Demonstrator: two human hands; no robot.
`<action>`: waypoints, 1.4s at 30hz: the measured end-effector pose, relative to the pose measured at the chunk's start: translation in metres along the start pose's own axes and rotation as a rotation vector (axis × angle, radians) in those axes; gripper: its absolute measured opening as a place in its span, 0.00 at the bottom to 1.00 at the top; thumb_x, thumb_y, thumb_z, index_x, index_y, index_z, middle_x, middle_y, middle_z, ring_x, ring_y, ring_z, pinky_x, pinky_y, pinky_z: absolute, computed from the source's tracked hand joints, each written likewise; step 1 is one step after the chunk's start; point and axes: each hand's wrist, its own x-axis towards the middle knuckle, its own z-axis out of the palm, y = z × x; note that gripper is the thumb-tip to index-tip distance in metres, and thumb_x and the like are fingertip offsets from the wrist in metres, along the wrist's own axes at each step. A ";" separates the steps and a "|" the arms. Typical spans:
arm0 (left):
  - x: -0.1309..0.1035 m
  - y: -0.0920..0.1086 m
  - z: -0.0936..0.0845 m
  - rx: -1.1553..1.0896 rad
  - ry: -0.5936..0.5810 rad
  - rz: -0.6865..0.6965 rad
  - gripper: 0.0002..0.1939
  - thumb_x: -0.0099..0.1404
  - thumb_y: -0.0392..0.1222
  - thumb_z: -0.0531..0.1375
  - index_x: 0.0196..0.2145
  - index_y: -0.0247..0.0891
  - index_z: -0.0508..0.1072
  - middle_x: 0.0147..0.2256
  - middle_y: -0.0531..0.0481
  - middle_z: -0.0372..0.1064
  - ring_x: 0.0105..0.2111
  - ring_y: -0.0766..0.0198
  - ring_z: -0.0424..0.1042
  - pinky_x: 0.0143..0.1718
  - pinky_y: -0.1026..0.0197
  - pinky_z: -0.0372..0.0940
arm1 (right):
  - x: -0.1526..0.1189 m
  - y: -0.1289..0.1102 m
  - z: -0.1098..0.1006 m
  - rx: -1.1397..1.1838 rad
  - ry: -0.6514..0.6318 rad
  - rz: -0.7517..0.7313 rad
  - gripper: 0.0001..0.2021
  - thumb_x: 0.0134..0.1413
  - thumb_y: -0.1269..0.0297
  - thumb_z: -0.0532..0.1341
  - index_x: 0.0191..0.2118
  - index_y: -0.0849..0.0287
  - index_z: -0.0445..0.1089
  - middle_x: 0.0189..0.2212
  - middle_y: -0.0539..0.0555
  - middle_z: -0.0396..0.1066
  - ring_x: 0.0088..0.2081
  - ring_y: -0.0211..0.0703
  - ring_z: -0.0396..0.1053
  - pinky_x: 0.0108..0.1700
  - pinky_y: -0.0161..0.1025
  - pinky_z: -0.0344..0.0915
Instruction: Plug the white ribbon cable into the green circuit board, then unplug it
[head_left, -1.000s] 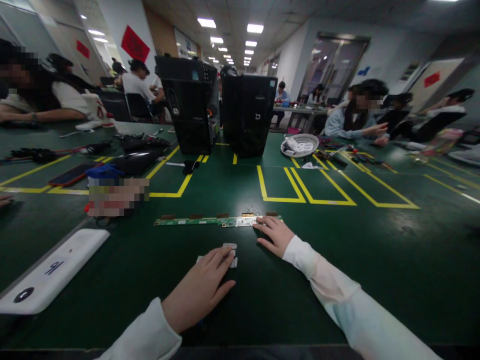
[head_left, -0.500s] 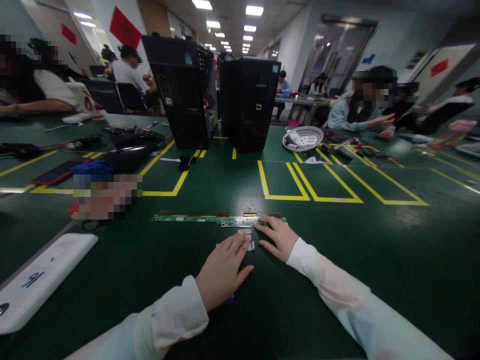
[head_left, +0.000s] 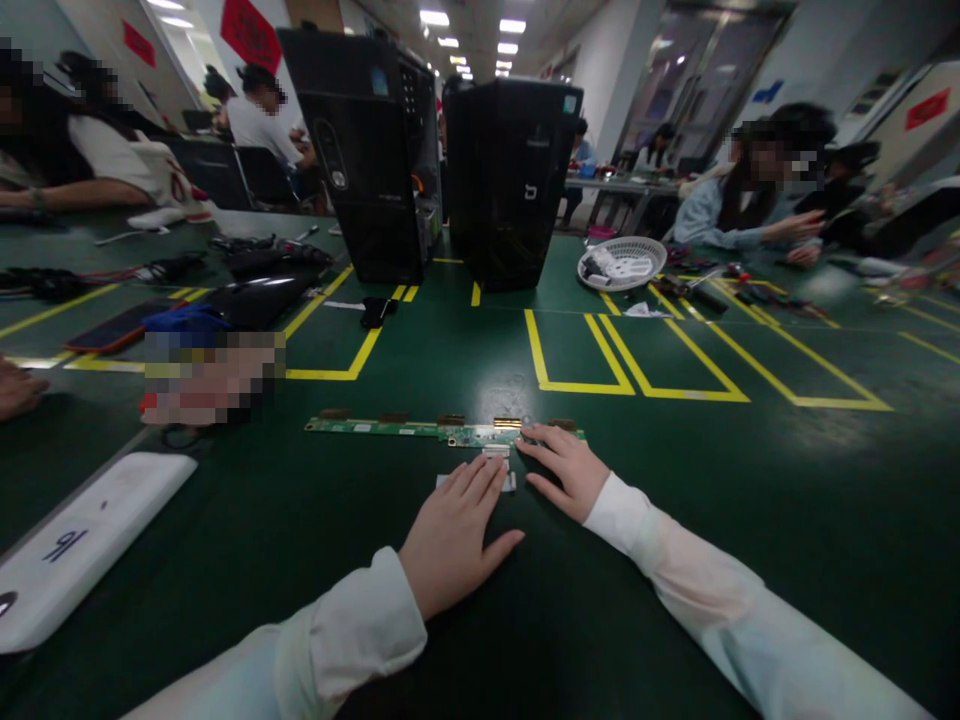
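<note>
A long, narrow green circuit board [head_left: 409, 431] lies across the table with brown-gold tabs along its far edge. Below its middle is a small pale piece with a flat white end [head_left: 496, 453], partly hidden under my fingers. My left hand [head_left: 457, 535] rests over this piece, fingers stretched out side by side and thumb apart. On the right end of the board lie the fingertips of my right hand [head_left: 568, 470], its fingers spread. Neither hand is closed around anything.
Two black computer towers [head_left: 510, 190] stand at the back. A white basket [head_left: 622, 265] with small parts sits right of them. At left are a white casing [head_left: 90, 545], a black glossy panel [head_left: 259, 305] and cables. Other people sit around; another person's hand [head_left: 21, 388] shows at the left edge.
The view has shifted slightly. My left thumb has spread a little, and the blue patch below my left hand no longer shows. Another person's hand has appeared at the left edge.
</note>
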 end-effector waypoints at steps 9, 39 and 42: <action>0.001 -0.002 0.002 -0.029 -0.001 0.002 0.35 0.69 0.62 0.46 0.65 0.36 0.55 0.64 0.40 0.56 0.64 0.51 0.56 0.62 0.44 0.56 | -0.002 0.002 -0.004 0.018 -0.064 -0.012 0.24 0.63 0.57 0.54 0.62 0.59 0.62 0.60 0.63 0.62 0.63 0.54 0.56 0.63 0.58 0.56; 0.007 -0.012 -0.023 -0.094 0.114 -0.016 0.17 0.71 0.43 0.49 0.51 0.39 0.71 0.48 0.44 0.70 0.49 0.56 0.67 0.50 0.49 0.66 | -0.002 0.013 -0.005 0.040 -0.115 -0.049 0.24 0.65 0.59 0.52 0.63 0.60 0.60 0.63 0.62 0.58 0.65 0.53 0.52 0.64 0.58 0.53; 0.007 -0.015 -0.026 -0.109 0.098 -0.053 0.16 0.71 0.41 0.48 0.47 0.38 0.73 0.44 0.45 0.71 0.45 0.57 0.68 0.46 0.51 0.67 | -0.002 0.013 -0.003 0.025 -0.097 -0.047 0.24 0.65 0.58 0.52 0.62 0.62 0.61 0.62 0.63 0.60 0.65 0.53 0.54 0.64 0.58 0.54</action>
